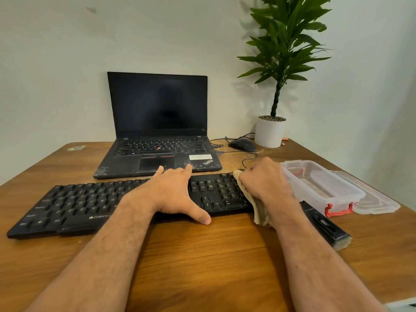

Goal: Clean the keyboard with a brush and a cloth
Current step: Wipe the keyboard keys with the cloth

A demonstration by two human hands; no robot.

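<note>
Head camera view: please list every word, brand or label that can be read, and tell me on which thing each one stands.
"ZEBRO", then hidden by the left arm: front edge of the keyboard.
"ThinkPad": palm rest of the laptop, near its right corner.
White sticker on that palm rest: too blurred to read.
Print on the brush handle: too small to read.
Key legends on both: mostly too small to read.
</note>
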